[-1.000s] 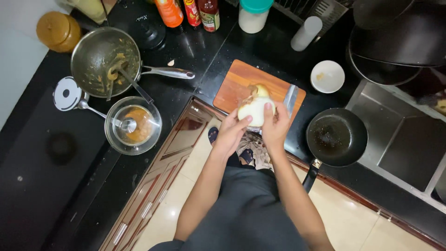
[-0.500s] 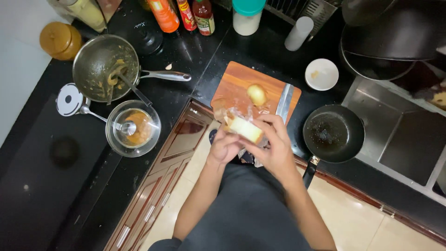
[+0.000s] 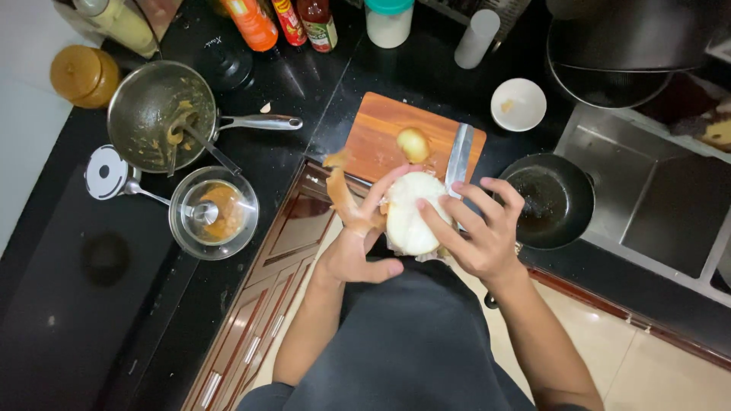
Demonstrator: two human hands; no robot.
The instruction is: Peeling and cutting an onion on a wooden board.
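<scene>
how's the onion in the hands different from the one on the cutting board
The held onion is white and peeled bare; the onion on the board keeps its yellow-brown skin. The held onion looks clearly larger, though it sits nearer the camera. The left hand and right hand grip the held one off the counter's edge, while the other rests untouched on the wooden cutting board beside the knife. Both are rounded.

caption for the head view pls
Both hands, left hand and right hand, peel a white onion beside a wooden cutting board.
</scene>
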